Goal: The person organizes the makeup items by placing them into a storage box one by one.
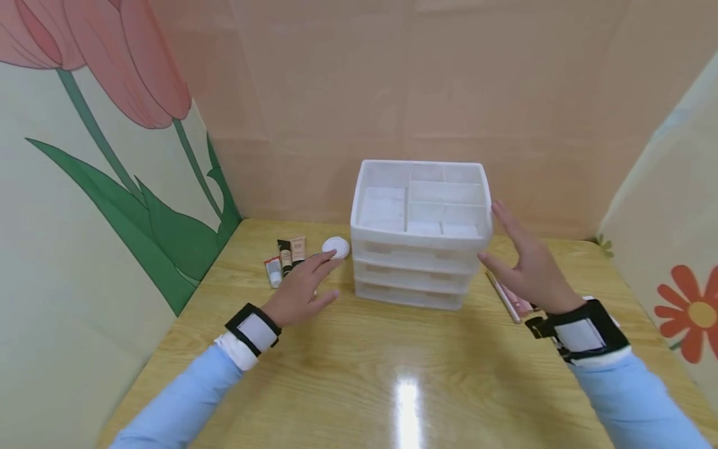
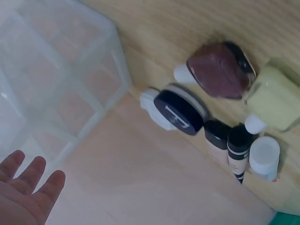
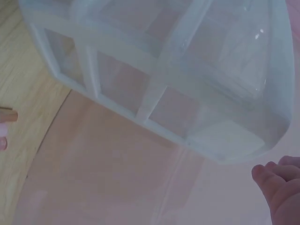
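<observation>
both hands hold nothing, fingers spread: left hand point(image 1: 301, 288) lower left over what seem cosmetic tubes point(image 1: 286, 257), right hand point(image 1: 524, 262) beside the white drawer organizer point(image 1: 421, 249).

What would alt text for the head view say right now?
A white drawer organizer stands on a wooden table, with an open left hand and open right hand on either side, holding nothing. Small cosmetic tubes and a round white compact lie by the left hand.
</observation>
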